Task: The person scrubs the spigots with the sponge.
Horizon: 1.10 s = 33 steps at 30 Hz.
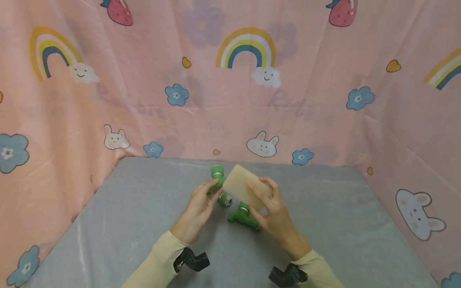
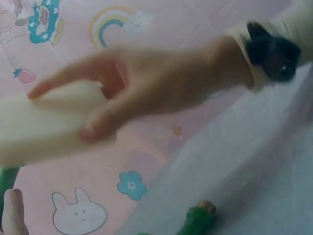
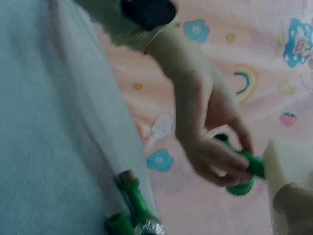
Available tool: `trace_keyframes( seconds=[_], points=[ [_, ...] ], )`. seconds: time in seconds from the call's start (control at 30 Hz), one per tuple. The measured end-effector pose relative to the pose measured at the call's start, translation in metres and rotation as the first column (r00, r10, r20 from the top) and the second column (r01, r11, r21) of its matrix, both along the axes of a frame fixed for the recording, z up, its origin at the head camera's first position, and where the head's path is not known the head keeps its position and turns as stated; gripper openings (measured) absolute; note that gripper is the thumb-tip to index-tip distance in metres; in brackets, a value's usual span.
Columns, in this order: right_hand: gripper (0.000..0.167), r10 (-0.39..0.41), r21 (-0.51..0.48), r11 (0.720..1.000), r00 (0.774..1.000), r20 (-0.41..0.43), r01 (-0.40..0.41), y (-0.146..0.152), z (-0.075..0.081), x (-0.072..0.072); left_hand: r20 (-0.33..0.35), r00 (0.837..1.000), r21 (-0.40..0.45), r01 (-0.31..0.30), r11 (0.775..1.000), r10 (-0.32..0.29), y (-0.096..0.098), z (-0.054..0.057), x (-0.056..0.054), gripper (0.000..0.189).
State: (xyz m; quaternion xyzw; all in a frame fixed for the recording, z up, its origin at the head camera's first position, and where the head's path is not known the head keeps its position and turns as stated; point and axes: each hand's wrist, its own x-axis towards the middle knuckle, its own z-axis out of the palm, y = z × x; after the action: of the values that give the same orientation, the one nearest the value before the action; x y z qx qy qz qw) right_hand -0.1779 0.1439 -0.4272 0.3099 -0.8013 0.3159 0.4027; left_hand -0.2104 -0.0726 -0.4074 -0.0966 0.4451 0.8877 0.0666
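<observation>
My left hand (image 1: 199, 203) grips a green plastic tap (image 1: 217, 173), with its fingers and thumb around the body. The tap's wide cap points up, and a round end with a metallic rim shows below. My right hand (image 1: 274, 212) pinches a cream, rectangular sponge (image 1: 238, 183) between thumb and fingers. In the right wrist view the sponge (image 3: 286, 164) is right by one end of the tap (image 3: 255, 165); whether they touch, I cannot tell. A second green tap (image 1: 243, 218) lies on the table under the right hand, partly hidden by it.
A grey cloth covers the table (image 1: 144, 224). Pink curtains (image 1: 144, 60) with rainbows, rabbits and flowers hang at its back and sides. Dark camera mounts (image 1: 191, 260) sit on both wrists. The second tap (image 3: 137, 198) also shows low in the right wrist view.
</observation>
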Motion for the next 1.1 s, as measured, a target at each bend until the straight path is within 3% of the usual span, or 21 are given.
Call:
trace_keyframes(
  seconds=[0.1,0.2,0.33,0.4,0.47,0.53,0.6,0.67,0.83,0.9,1.0,1.1],
  points=[
    [0.07,-0.098,-0.008,0.995,0.995,0.007,0.098,0.006,-0.002,-0.004,0.023,0.998,0.031,0.051,0.998,-0.052,0.0,0.003,0.001,0.02],
    [0.065,-0.205,-0.088,0.973,0.975,0.086,0.212,0.021,-0.003,-0.011,0.021,0.996,0.018,0.081,0.997,-0.081,0.0,0.003,0.0,0.023],
    [0.059,-0.197,-0.26,0.929,0.947,0.253,0.262,0.032,0.007,-0.01,-0.055,0.995,-0.15,0.075,0.986,-0.084,0.001,0.001,0.001,0.046],
    [0.058,-0.161,-0.3,0.92,0.941,0.297,0.252,0.028,0.014,-0.005,-0.125,0.986,-0.299,0.065,0.952,-0.106,0.002,0.0,0.003,0.061],
    [0.057,-0.124,-0.281,0.935,0.94,0.317,0.218,0.02,0.021,0.002,-0.208,0.969,-0.443,0.03,0.896,-0.135,0.004,-0.001,0.005,0.064],
    [0.056,-0.105,-0.212,0.959,0.931,0.35,0.187,0.012,0.025,0.008,-0.328,0.928,-0.556,-0.037,0.83,-0.179,0.005,-0.001,0.007,0.058],
    [0.055,-0.096,-0.154,0.973,0.913,0.395,0.169,0.007,0.027,0.011,-0.449,0.868,-0.617,-0.129,0.776,-0.213,0.007,-0.002,0.009,0.049],
    [0.054,-0.121,-0.107,0.976,0.879,0.462,0.191,0.006,0.027,0.011,-0.542,0.804,-0.655,-0.221,0.722,-0.246,0.008,-0.004,0.011,0.044],
    [0.053,-0.261,-0.014,0.946,0.788,0.557,0.323,0.02,0.027,0.003,-0.638,0.687,-0.72,-0.371,0.586,-0.349,0.01,-0.01,0.012,0.043],
    [0.052,-0.269,-0.014,0.943,0.784,0.56,0.333,0.024,0.028,0.002,-0.671,0.629,-0.722,-0.434,0.539,-0.392,0.01,-0.011,0.012,0.041],
    [0.051,-0.169,-0.069,0.965,0.804,0.57,0.252,0.024,0.031,0.004,-0.724,0.527,-0.69,-0.572,0.444,-0.445,0.009,-0.011,0.01,0.041],
    [0.052,-0.085,-0.087,0.982,0.797,0.598,0.169,0.019,0.031,0.006,-0.757,0.428,-0.622,-0.704,0.343,-0.494,0.008,-0.011,0.008,0.041]
  ],
)
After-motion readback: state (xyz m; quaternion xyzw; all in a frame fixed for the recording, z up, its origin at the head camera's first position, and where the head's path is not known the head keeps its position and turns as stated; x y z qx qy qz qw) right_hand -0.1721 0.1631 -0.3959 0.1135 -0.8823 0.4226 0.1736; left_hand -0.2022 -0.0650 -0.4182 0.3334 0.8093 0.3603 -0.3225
